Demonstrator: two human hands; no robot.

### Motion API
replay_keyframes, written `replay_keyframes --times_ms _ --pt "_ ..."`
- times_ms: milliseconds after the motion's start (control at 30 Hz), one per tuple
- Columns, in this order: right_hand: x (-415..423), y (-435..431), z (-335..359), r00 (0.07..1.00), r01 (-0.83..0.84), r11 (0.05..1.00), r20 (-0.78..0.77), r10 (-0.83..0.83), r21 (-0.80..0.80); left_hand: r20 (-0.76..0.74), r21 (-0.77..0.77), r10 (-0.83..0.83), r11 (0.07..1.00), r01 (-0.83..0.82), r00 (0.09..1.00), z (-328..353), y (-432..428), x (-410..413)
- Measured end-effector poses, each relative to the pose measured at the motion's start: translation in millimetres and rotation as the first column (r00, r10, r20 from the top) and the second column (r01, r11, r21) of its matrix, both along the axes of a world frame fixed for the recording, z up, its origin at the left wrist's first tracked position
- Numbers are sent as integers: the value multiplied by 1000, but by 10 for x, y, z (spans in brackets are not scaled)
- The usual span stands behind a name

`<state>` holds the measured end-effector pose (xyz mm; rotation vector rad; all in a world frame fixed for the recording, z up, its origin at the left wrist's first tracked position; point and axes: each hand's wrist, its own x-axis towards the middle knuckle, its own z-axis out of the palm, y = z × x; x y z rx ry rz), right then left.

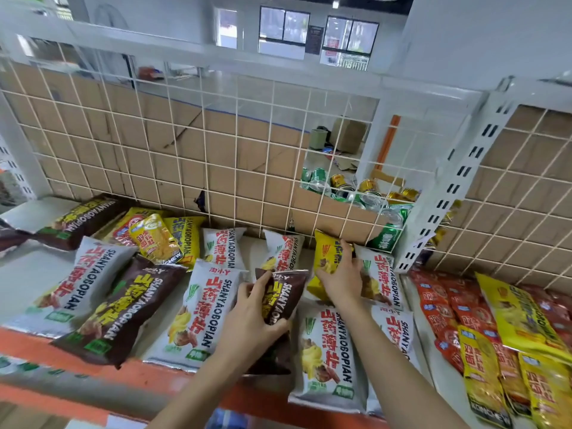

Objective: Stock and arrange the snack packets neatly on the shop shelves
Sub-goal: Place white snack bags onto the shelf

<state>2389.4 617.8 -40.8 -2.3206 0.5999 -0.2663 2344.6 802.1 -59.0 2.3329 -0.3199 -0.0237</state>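
Snack packets lie flat across a white shelf [24,274] with an orange front edge. My left hand [247,317] grips a brown packet [283,300] near the shelf's middle, fingers curled round its left side. My right hand [342,278] holds a yellow packet [325,252] farther back, close to the wire grid. White packets [204,308] lie on both sides of my hands, one [328,354] under my right forearm. Another brown packet [123,308] and a white packet [83,280] lie to the left.
A white wire grid [185,134] backed with cardboard closes the shelf's rear. Green and gold drink cans [365,193] show through a gap behind it. A slotted upright post [458,187] divides the shelf. Red and yellow packets [483,320] fill the right bay.
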Motion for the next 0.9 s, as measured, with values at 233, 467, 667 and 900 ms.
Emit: replay_keyframes --times_ms 233,467,667,900 --pt "-33 33 176 986 -10 995 165 -6 97 100 -168 -51 984 68 994 225 106 70" --pt "-303 202 421 961 -68 997 268 72 -25 221 -141 -22 989 54 975 384 501 160" --pt "-742 446 430 949 -57 991 303 91 -118 222 -68 7 998 8 975 372 1003 183" --pt "-1260 743 310 951 -34 991 300 73 -131 193 -70 21 998 -7 981 300 1476 74"
